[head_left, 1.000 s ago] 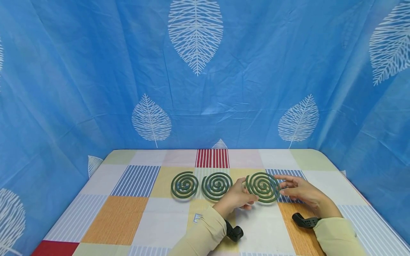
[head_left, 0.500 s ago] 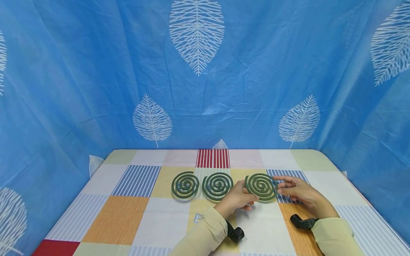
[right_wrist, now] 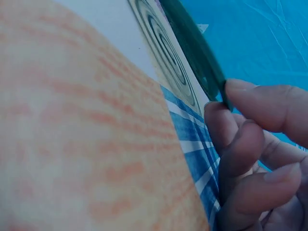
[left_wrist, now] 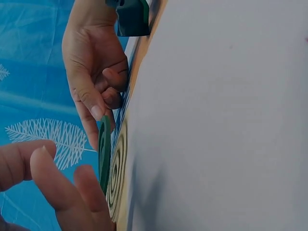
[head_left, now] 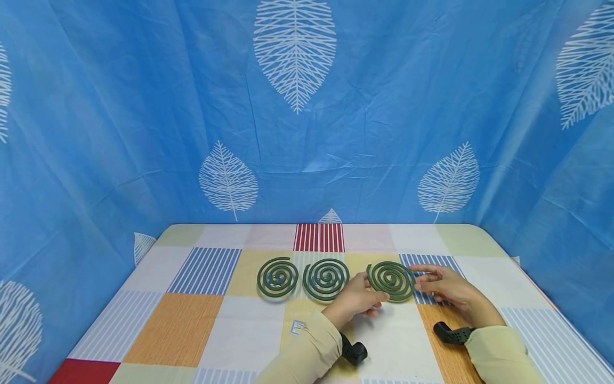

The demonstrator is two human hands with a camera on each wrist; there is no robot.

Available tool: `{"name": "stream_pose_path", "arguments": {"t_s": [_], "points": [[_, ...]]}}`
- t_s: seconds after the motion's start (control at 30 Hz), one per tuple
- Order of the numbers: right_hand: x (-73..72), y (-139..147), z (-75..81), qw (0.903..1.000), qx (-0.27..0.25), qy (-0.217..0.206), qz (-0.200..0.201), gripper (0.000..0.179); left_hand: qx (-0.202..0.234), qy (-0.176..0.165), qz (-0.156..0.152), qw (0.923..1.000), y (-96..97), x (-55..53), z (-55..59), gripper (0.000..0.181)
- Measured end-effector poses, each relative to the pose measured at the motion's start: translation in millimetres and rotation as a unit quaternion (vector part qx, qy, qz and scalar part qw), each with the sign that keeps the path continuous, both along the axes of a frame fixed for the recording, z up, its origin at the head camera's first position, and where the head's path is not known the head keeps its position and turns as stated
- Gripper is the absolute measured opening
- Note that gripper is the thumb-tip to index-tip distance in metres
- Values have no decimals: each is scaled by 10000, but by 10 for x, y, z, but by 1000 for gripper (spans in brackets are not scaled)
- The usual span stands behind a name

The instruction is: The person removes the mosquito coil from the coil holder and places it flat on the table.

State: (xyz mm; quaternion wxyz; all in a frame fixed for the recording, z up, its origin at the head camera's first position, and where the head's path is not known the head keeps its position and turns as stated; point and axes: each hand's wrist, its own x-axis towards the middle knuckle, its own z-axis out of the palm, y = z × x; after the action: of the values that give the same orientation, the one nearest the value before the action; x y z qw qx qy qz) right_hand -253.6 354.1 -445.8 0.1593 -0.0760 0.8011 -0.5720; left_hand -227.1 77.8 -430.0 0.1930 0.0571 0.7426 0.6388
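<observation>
Fingers of our right hand (head_left: 448, 289) are pinching the green coil (head_left: 391, 278) by its right edge; our left hand's (head_left: 354, 300) thumb is overlapping its near-left rim, though we cannot tell whether it is gripping. We are holding the coil just above the tablecloth (head_left: 244, 325), right of two others (head_left: 326, 278), and should be keeping it level, squeezing lightly.

In the right wrist view, I see the right hand (right_wrist: 248, 147) pinching, between thumb and finger, the edge of a green coil (right_wrist: 203, 50). The coil is raised over the counter (right_wrist: 96, 134), and its spiral shadow (right_wrist: 166, 53) lies below. Behind, I see a blue curtain (right_wrist: 269, 38).
</observation>
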Motion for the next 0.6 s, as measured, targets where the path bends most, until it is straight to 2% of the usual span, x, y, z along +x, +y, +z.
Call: {"name": "stream_pose_path", "arguments": {"t_s": [0.17, 0.4, 0.6], "points": [[16, -22, 20, 9998, 173, 17, -92, 63, -177, 20, -39, 9998, 6, 14, 20, 65], [27, -50, 51, 9988, 393, 2, -287, 59, -221, 86, -46, 9997, 11, 30, 37, 55], [27, -53, 43, 9986, 427, 15, -315, 60, -375, 302, -86, 9988, 18, 42, 40, 71]]}}
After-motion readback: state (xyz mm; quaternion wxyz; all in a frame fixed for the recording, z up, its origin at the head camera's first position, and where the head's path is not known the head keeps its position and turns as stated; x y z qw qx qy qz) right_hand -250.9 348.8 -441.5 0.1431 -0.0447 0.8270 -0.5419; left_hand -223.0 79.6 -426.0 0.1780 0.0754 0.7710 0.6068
